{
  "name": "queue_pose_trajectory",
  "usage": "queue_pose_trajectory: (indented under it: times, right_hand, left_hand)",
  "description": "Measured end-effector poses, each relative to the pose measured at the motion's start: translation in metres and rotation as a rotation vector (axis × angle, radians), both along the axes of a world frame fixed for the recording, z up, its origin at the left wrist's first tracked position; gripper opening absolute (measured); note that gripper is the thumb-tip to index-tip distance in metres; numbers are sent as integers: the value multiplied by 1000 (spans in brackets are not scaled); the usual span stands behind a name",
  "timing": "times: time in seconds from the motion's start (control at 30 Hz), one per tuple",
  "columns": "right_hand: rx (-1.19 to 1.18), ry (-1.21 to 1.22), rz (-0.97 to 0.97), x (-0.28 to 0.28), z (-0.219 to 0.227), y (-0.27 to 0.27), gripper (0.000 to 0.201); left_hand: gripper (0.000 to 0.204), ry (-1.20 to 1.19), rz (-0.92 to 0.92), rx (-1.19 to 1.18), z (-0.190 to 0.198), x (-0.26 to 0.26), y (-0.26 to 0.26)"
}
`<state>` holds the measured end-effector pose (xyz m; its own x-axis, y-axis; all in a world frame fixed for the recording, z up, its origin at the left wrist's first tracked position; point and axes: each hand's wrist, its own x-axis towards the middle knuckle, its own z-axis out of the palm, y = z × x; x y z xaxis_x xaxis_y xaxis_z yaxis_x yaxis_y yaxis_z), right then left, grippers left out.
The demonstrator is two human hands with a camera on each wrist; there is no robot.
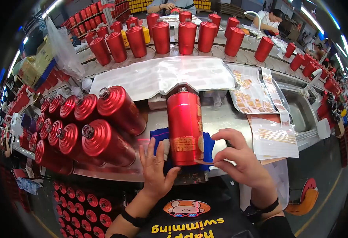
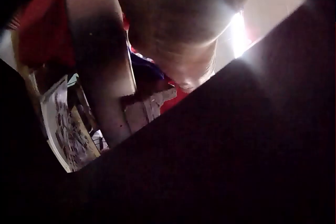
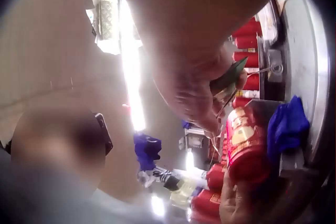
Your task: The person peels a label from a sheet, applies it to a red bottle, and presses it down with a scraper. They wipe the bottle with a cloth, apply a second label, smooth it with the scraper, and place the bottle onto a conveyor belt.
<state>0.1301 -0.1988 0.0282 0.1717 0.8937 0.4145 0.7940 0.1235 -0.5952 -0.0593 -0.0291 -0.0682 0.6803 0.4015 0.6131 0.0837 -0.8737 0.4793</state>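
Observation:
A red bottle (image 1: 184, 119) with a gold decal band (image 1: 183, 144) near its base lies in front of the person, neck pointing away, over a blue cloth (image 1: 208, 148). The left hand (image 1: 157, 174) is at the lower left of the bottle, fingers straight and spread. At the lower right, the right hand (image 1: 241, 162) pinches a thin flat strip (image 1: 206, 162) between thumb and fingers, its end at the bottle's base. In the right wrist view this strip (image 3: 229, 79) looks dark green. The left wrist view is mostly dark.
Several red bottles (image 1: 106, 141) crowd the left side. Behind the work stands a white sheet-covered tray (image 1: 162, 73), then a conveyor with more bottles (image 1: 187, 37). Right are a tray of gold decals (image 1: 251, 93), a paper sheet (image 1: 273, 139) and a sink (image 1: 301, 111).

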Motion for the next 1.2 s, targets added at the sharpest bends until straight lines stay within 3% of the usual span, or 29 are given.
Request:
queue_pose_trajectory:
  times: [0.13, 0.17, 0.27, 0.5, 0.6, 0.7, 0.8, 0.9, 1.2]
  right_hand:
    - [24, -35, 65, -16, 0, 19, 18]
    - [27, -41, 63, -21, -2, 23, 18]
    - [7, -88, 15, -28, -6, 28, 19]
    - [12, -49, -93, -28, -22, 32, 19]
    - [7, -20, -107, -28, -25, 32, 19]
    - [-6, 9, -117, -27, -26, 30, 18]
    - [-16, 33, -126, -25, -29, 28, 17]
    - [-22, 60, -133, -25, -31, 26, 17]
    - [-38, 90, -147, -24, -35, 23, 17]
  left_hand:
    - [60, -124, -142, -237, 24, -1, -1]
    - [44, -179, -179, -299, 34, 4, -3]
    - [33, -39, -231, -175, 38, 6, 1]
    - [17, -90, -67, -196, 20, 5, -3]
    - [17, -63, -69, -296, 18, 5, -1]
    - [19, -139, -96, -552, 7, 6, 2]
    - [25, -117, -166, -570, -2, 5, 6]
    - [29, -47, -123, -574, 7, 9, 0]
    - [37, -167, -136, -555, 0, 18, 1]
